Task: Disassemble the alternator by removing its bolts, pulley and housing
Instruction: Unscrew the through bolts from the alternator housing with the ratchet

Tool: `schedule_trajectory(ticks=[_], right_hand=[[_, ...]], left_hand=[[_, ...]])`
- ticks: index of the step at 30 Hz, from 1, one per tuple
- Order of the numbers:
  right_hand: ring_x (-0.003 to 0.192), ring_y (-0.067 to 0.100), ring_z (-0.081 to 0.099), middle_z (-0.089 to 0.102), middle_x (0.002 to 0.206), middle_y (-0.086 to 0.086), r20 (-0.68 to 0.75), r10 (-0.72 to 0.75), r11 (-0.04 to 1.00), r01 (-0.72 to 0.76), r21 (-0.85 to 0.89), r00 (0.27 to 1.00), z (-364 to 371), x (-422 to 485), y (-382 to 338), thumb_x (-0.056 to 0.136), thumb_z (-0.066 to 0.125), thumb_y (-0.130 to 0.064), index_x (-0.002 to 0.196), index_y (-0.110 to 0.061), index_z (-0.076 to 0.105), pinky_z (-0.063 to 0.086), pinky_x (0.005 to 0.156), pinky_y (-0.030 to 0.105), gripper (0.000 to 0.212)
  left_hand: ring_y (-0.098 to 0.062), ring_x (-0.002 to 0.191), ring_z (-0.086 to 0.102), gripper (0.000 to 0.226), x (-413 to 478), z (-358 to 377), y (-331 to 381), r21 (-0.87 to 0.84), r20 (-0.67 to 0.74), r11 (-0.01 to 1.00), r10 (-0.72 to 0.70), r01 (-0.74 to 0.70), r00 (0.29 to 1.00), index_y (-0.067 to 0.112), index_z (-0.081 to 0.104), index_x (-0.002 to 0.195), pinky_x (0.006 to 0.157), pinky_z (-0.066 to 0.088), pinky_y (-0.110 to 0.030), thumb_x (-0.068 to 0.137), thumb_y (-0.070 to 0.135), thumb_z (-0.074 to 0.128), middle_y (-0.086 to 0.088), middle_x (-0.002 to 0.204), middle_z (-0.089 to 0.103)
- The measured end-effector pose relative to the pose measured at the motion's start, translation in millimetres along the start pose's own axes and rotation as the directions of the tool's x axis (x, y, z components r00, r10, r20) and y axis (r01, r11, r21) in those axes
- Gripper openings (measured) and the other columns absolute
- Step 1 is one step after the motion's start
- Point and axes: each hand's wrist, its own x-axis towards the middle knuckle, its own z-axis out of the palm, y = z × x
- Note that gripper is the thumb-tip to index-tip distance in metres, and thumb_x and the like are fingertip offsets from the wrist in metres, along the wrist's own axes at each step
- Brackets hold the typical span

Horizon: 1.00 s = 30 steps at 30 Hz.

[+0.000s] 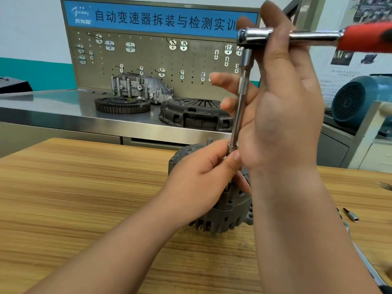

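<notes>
On the wooden surface (84, 187), head view, the alternator (224, 217) stood on end near the middle, its grey ribbed body partly hidden behind both forearms. The left grip (201, 179) was closed, thumb and fingertips pinching the socket (232, 147) at the lower end of a long extension bar (238, 115), directly over the top of the alternator. Whether the socket sat on a bolt could not be determined, as the hand covered the contact point. The extension bar rose nearly upright to the head of a ratchet (254, 38), whose red handle (367, 37) pointed right and was blurred. The right grip (282, 107) was closed on the ratchet just beside its head, with the thumb crossing in front of the chrome shank and the lower fingers loosely extended behind the extension bar. A small loose bit (351, 214) lay on the wooden surface to the right of the alternator, apart from it. Behind stood a steel surface (53, 107) carrying a toothed ring gear (122, 105), a dark clutch cover (195, 114) and a cast aluminium casing (140, 87). A pegboard (148, 60) with hooks stood at its back under a blue sign (159, 18) with Chinese lettering. A blue-grey motor (352, 100) was noted at far right.
</notes>
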Motion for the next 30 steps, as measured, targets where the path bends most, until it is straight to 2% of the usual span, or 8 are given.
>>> schedule_trajectory(ticks=[4, 8, 10, 15, 19, 23, 26, 30], right_hand=[[0.063, 0.02, 0.069, 0.057, 0.133, 0.01, 0.015, 0.047, 0.998, -0.048, 0.03, 0.999, -0.1, 0.2, -0.2, 0.104, 0.037, -0.026, 0.124, -0.012, 0.048, 0.042, 0.044, 0.019, 0.026], [0.063, 0.02, 0.069, 0.055, 0.135, 0.011, 0.04, 0.057, 0.998, -0.058, 0.023, 0.998, 0.0, -0.1, -0.4, 0.105, 0.036, -0.026, 0.124, -0.011, 0.047, 0.042, 0.044, 0.02, 0.027], [0.059, 0.019, 0.068, 0.057, 0.132, 0.01, 0.031, 0.081, 0.995, -0.083, 0.055, 0.996, -1.0, 1.3, -1.8, 0.106, 0.034, -0.027, 0.122, -0.013, 0.05, 0.041, 0.044, 0.02, 0.027], [0.058, 0.015, 0.065, 0.065, 0.113, 0.01, 0.054, 0.147, 0.98, -0.153, 0.126, 0.988, -5.1, 3.2, -3.7, 0.105, 0.034, -0.029, 0.111, -0.017, 0.053, 0.04, 0.047, 0.021, 0.023], [0.066, 0.02, 0.067, 0.061, 0.11, 0.006, 0.021, 0.024, 1.0, -0.024, 0.004, 0.999, -0.9, -0.2, -1.2, 0.103, 0.044, -0.019, 0.115, -0.018, 0.056, 0.043, 0.046, 0.02, 0.017], [0.072, 0.017, 0.066, 0.059, 0.11, 0.001, 0.025, -0.074, 0.993, 0.077, -0.094, 0.997, 2.6, -1.3, -0.2, 0.098, 0.052, -0.012, 0.125, -0.012, 0.057, 0.045, 0.05, 0.02, 0.027], [0.069, 0.016, 0.066, 0.062, 0.11, 0.001, 0.014, -0.018, 0.999, 0.018, -0.027, 1.0, 2.4, -1.5, -0.6, 0.1, 0.049, -0.015, 0.123, -0.015, 0.058, 0.044, 0.049, 0.019, 0.025], [0.063, 0.014, 0.066, 0.06, 0.128, 0.007, 0.0, 0.096, 0.991, -0.095, 0.092, 0.995, -1.8, 1.1, -2.3, 0.104, 0.038, -0.026, 0.116, -0.019, 0.056, 0.043, 0.047, 0.019, 0.022]], left_hand=[[-0.016, 0.089, 0.066, 0.025, 0.0, -2.2, -1.8, 0.015, 0.019, 1.0, 0.012, -0.012, 1.0, 0.047, 0.058, 0.104, 0.086, 0.052, -0.051, 0.09, 0.051, 0.038, 0.018, 0.09, 0.072], [-0.024, 0.092, 0.065, 0.022, 0.1, -3.3, -1.4, 0.006, 0.016, 1.0, 0.019, -0.019, 1.0, 0.055, 0.056, 0.103, 0.085, 0.053, -0.051, 0.09, 0.05, 0.039, 0.021, 0.092, 0.072], [-0.027, 0.084, 0.064, 0.02, 0.0, -2.6, -1.5, 0.022, 0.018, 0.999, 0.026, -0.026, 0.999, 0.05, 0.057, 0.1, 0.078, 0.053, -0.052, 0.089, 0.049, 0.04, 0.022, 0.085, 0.071], [-0.01, 0.072, 0.063, 0.024, 0.9, -0.9, -5.1, 0.02, -0.006, 1.0, 0.021, -0.021, 1.0, 0.028, 0.063, 0.096, 0.073, 0.053, -0.042, 0.092, 0.044, 0.045, 0.018, 0.074, 0.07], [-0.037, 0.086, 0.064, 0.021, 1.2, -0.1, -2.3, 0.004, 0.0, 1.0, -0.011, 0.011, 1.0, 0.033, 0.063, 0.1, 0.074, 0.052, -0.053, 0.097, 0.042, 0.045, 0.013, 0.086, 0.074], [-0.039, 0.084, 0.064, 0.023, 2.2, 2.1, -0.8, -0.01, -0.022, 1.0, -0.017, 0.016, 1.0, 0.033, 0.065, 0.094, 0.074, 0.053, -0.058, 0.088, 0.044, 0.046, 0.01, 0.083, 0.074], [-0.032, 0.081, 0.065, 0.023, 2.8, 2.8, -4.7, -0.004, -0.029, 1.0, 0.0, 0.0, 1.0, 0.034, 0.064, 0.093, 0.074, 0.054, -0.056, 0.086, 0.045, 0.046, 0.009, 0.081, 0.073], [-0.013, 0.073, 0.064, 0.029, 0.4, 1.3, -7.6, 0.01, -0.013, 1.0, 0.012, -0.012, 1.0, 0.031, 0.063, 0.094, 0.077, 0.053, -0.052, 0.089, 0.05, 0.041, 0.013, 0.077, 0.071]])
